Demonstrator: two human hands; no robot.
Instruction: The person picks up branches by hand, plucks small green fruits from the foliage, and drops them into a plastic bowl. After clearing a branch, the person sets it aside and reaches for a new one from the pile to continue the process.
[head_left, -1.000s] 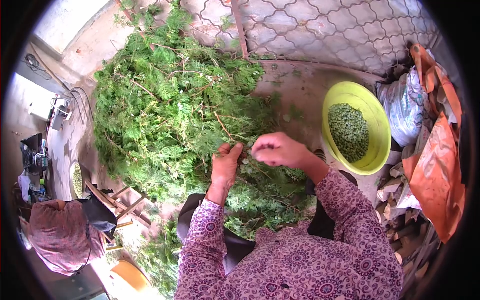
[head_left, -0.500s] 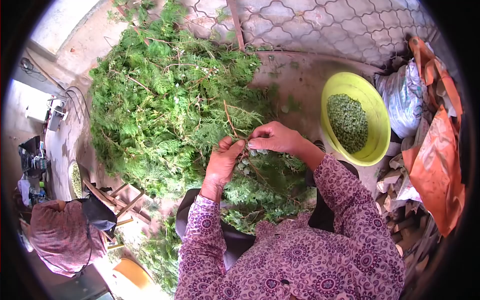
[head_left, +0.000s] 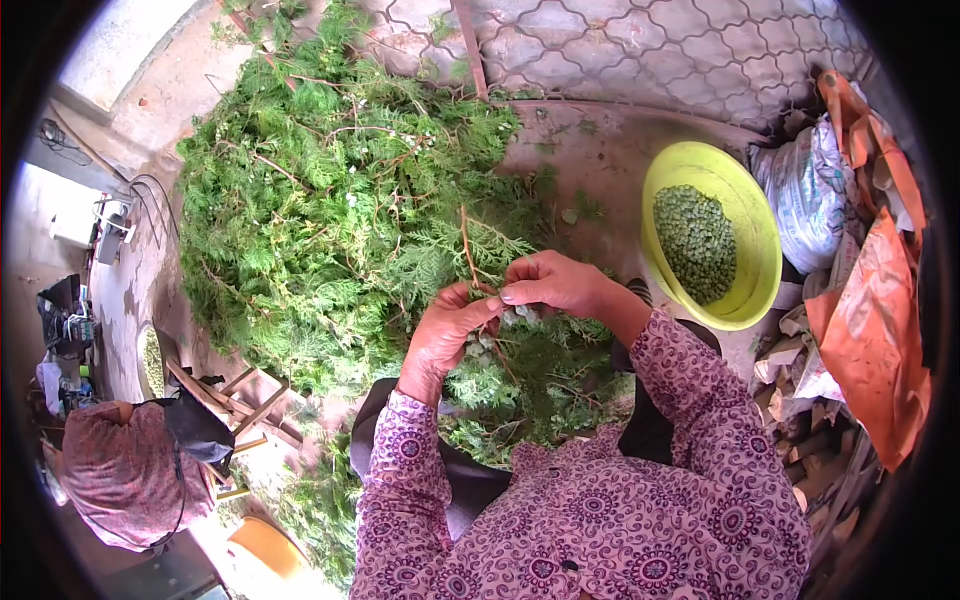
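My left hand (head_left: 448,325) is closed around a thin conifer branch (head_left: 467,240). Its brown stem and feathery green sprigs stick up beyond the fingers. Pale green cones (head_left: 484,346) hang on the twig just below that hand. Fingertips of my right hand (head_left: 562,283) meet the left thumb in a pinch at the branch, with a few pale cones (head_left: 520,314) showing under them. Beneath and beyond both hands spreads a large heap of green conifer branches (head_left: 310,220).
A yellow-green basin (head_left: 757,250) to the right holds many small green cones (head_left: 694,245). Beside it are a white sack (head_left: 800,205), orange sheeting (head_left: 870,340) and stacked wood. At left, another person (head_left: 130,475) is near a wooden stool (head_left: 250,400). Wire mesh (head_left: 640,50) stands behind.
Both hands have shifted slightly, the branch moving a little to the right with them. The right fingers have curled closer over the left thumb, and pale cones now show beneath them.
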